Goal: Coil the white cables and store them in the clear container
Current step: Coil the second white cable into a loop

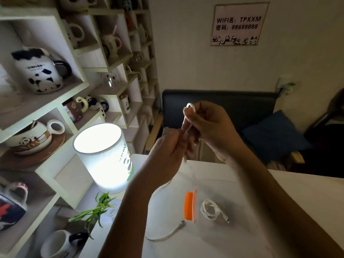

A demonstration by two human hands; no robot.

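Observation:
Both my hands are raised above the white table, holding one white cable. My right hand pinches a small loop of it at the top. My left hand grips the strand just below. The cable's loose tail trails down across the table and ends in a plug near the orange part. A second white cable lies coiled on the table, inside what looks like the clear container, whose orange clip or lid edge stands at its left side. The container's walls are hard to make out.
A lit cylindrical lamp stands on the table's left, with a small green plant before it. White shelves full of panda mugs fill the left. A dark bench with a blue cushion sits beyond the table.

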